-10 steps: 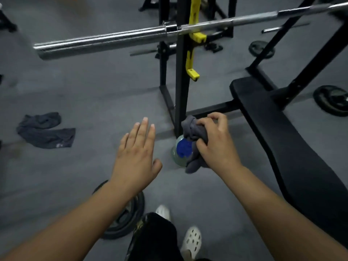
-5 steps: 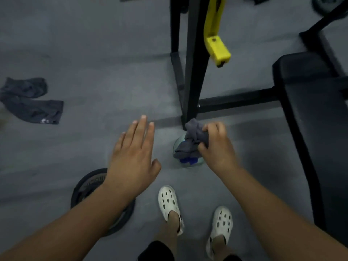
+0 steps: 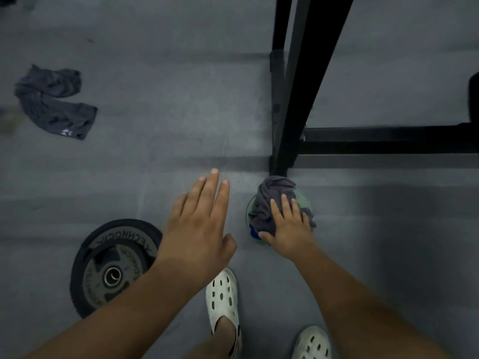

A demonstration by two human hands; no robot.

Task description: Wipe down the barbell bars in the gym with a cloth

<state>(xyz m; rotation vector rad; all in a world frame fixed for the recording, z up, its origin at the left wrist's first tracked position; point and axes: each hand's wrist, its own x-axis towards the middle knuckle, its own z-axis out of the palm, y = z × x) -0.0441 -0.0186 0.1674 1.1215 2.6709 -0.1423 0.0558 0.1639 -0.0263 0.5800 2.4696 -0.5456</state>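
Grey cloth (image 3: 269,203), bunched over a round clear tub (image 3: 302,202) (blue inside) at the foot of the black rack post (image 3: 298,99). Right hand (image 3: 290,226) lies palm-down on the cloth, fingers nearly straight, pressing it. Left hand (image 3: 199,224) hovers flat, fingers straight and slightly apart, beside a weight plate (image 3: 103,268). Dark towel (image 3: 51,102) lies well apart on the floor (image 3: 155,125).

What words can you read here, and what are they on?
"TECHNOG...": upside down on the rim of the weight plate; the last letters blur.
Smaller letters on the plate's inner ring: too blurred to read.
White mark on the dark garment on the floor: too small to read.
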